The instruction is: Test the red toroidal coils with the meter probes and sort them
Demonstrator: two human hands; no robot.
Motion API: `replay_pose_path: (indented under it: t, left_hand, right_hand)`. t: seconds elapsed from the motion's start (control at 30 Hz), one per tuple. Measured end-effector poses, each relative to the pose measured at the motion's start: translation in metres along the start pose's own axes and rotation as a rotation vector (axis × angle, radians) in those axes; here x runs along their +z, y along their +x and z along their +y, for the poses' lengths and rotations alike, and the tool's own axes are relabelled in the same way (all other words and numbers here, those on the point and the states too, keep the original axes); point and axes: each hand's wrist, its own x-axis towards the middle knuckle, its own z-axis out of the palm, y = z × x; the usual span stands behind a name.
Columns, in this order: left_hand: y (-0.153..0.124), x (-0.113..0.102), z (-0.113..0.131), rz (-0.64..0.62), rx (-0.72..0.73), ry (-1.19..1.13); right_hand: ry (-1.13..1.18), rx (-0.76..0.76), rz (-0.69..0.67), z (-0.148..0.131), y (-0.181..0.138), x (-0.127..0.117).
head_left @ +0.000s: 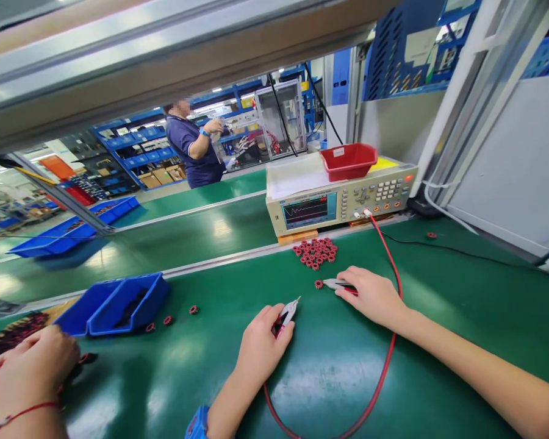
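My left hand (pixel 261 345) is closed round a test probe clip (pixel 287 313) whose white tip points up and right. My right hand (pixel 370 295) grips a second probe clip (pixel 337 284), and its tip touches a small red ring coil (pixel 319 284) on the green mat. Red leads (pixel 390 256) run from both probes to the beige test meter (pixel 338 198) behind. A heap of several red ring coils (pixel 315 252) lies just in front of the meter.
A red tray (pixel 348 161) sits on the meter. A blue bin (pixel 119 303) stands at left with three loose coils (pixel 168 319) beside it. A co-worker's hands (pixel 30 366) work at lower left. Another person (pixel 194 149) stands beyond the conveyor belt (pixel 165 235).
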Motion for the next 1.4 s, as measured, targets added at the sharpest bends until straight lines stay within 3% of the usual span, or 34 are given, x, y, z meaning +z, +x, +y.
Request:
replay_pose_path:
  t: [0.17,0.4,0.63,0.8,1.17,1.4]
  left_hand:
    - [0.001,0.001,0.003,0.001,-0.012,-0.146]
    - [0.002,-0.001,0.002,-0.051,-0.041,-0.218]
    - [0.001,-0.015,-0.002,-0.098,-0.027,0.062]
    - [-0.003,-0.021,0.003,-0.157,-0.024,0.136]
    - [0.000,-0.026,0.001,-0.228,-0.014,-0.340]
    - [0.000,-0.030,0.004,-0.160,0.010,-0.313]
  right_hand:
    - [0.008,-0.111,-0.031,-0.020,-0.012,-0.001]
    - [0.011,-0.153,-0.048,-0.024,-0.014,-0.003]
    - [0.085,-0.257,-0.068,-0.026,-0.013,0.001]
    - [0.096,-0.171,-0.059,-0.022,-0.011,0.001]
    - [0.115,-0.169,-0.054,-0.018,-0.011,0.001]
    - [0.130,-0.178,-0.050,-0.016,-0.010,0.002]
